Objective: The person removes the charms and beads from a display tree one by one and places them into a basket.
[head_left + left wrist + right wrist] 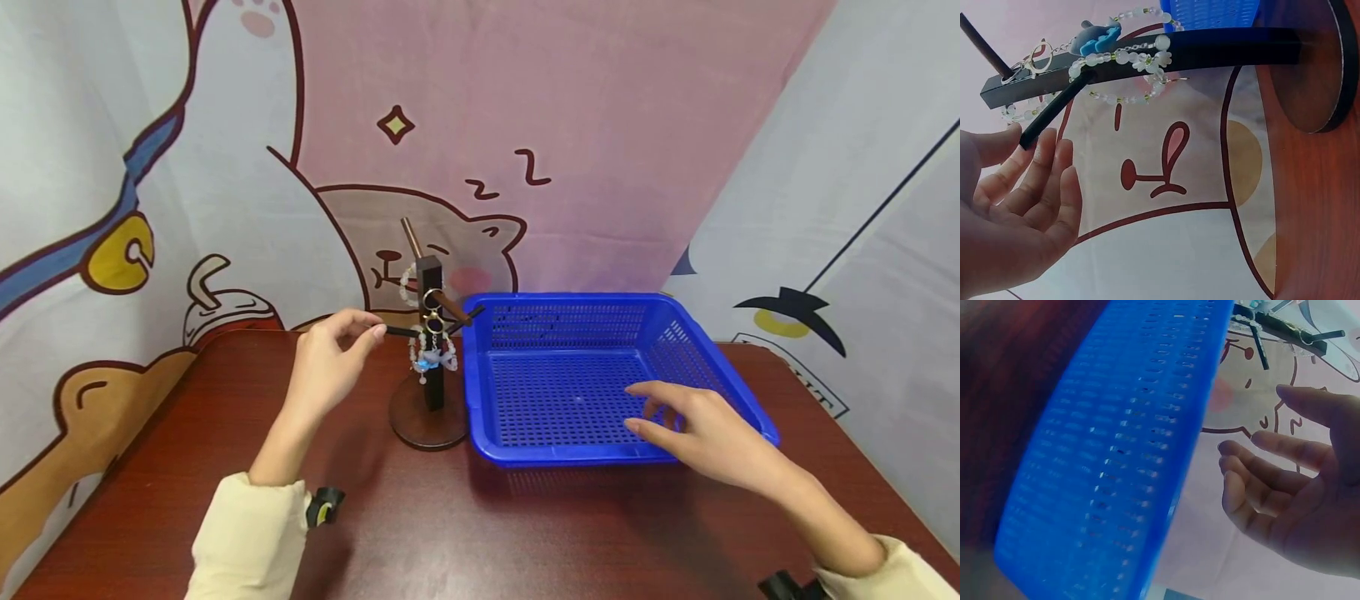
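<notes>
A dark wooden jewelry stand (433, 390) with a round base and several side pegs stands upright on the table. My left hand (327, 360) pinches the outer end of one black peg (1054, 115) between thumb and fingers. Beaded bracelets (1124, 57) in clear, white and yellow-green hang on the stand. A keychain with a grey-and-blue animal charm (1099, 39) hangs there too, its metal ring round another peg. My right hand (705, 432) hovers over the front right part of a blue plastic basket (577, 455), fingers apart and loosely bent, holding nothing.
The basket's left rim sits close beside the stand, and one peg reaches toward it. Beneath both is a reddish-brown table (390, 533). A printed cartoon cloth (615, 150) hangs behind the table and along its sides.
</notes>
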A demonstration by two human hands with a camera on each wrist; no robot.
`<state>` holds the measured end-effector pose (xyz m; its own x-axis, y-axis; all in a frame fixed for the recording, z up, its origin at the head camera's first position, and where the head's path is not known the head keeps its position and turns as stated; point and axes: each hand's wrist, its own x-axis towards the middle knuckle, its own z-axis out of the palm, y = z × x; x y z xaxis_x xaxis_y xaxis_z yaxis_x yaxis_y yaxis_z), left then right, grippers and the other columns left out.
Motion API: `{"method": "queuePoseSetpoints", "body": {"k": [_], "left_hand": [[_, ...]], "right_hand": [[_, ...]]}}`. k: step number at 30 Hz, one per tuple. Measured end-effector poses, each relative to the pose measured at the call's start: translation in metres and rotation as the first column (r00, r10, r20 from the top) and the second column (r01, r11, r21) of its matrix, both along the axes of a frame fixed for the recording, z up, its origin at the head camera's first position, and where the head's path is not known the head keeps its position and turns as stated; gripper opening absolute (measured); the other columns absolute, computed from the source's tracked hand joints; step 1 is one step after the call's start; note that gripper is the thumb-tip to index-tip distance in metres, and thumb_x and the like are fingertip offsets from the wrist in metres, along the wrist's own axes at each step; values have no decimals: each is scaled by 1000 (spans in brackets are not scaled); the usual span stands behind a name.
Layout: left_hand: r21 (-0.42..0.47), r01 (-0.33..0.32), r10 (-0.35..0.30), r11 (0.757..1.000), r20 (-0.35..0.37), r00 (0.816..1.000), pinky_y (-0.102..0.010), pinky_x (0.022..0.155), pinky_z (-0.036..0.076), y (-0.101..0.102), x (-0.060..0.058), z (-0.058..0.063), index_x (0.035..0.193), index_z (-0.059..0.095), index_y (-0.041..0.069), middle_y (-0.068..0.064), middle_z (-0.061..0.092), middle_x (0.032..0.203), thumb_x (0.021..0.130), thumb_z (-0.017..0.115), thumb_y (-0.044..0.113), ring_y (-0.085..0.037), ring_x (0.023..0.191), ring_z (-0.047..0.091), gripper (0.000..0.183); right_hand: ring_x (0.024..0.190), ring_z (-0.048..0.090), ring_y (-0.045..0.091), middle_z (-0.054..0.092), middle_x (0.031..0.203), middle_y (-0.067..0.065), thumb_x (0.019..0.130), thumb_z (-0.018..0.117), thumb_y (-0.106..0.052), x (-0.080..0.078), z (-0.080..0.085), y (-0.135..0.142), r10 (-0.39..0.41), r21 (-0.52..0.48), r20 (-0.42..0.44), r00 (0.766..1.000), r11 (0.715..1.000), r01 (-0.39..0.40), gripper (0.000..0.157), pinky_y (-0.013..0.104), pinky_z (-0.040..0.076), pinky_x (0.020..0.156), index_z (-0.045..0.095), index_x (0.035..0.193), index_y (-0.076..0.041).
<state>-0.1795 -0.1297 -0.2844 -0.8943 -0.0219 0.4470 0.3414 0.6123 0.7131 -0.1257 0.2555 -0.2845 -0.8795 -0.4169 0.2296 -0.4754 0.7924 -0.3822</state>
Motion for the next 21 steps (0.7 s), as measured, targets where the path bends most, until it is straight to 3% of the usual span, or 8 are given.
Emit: {"method": "queuePoseSetpoints", "body": {"k": [5,13,21], "left_hand": [[-1,-5,5,1000,-6,1000,-34,67,42,1,-1,0,93,66,3,-8,67,77,89,60,13,-20,73,59,12],[-3,-14,14,1000,-17,1000,-31,62,41,2,-1,0,91,65,2,-8,67,76,89,60,11,-21,69,60,11],[23,2,-3,1000,23,1000,-30,61,41,1,-2,0,91,64,3,-8,67,76,89,59,13,-19,69,60,11]], "right_hand": [[62,51,3,58,80,-10,88,63,-25,-6,12,-10,44,-33,77,996,999,-41,30,24,43,55,60,113,-9],[65,53,4,59,81,-9,89,61,-25,-21,25,-34,161,-52,94,982,986,-157,26,25,45,58,62,111,-10],[65,53,7,59,82,-7,89,61,-22,-35,33,-62,223,-78,137,965,974,-214,24,26,45,59,63,109,-10]]}}
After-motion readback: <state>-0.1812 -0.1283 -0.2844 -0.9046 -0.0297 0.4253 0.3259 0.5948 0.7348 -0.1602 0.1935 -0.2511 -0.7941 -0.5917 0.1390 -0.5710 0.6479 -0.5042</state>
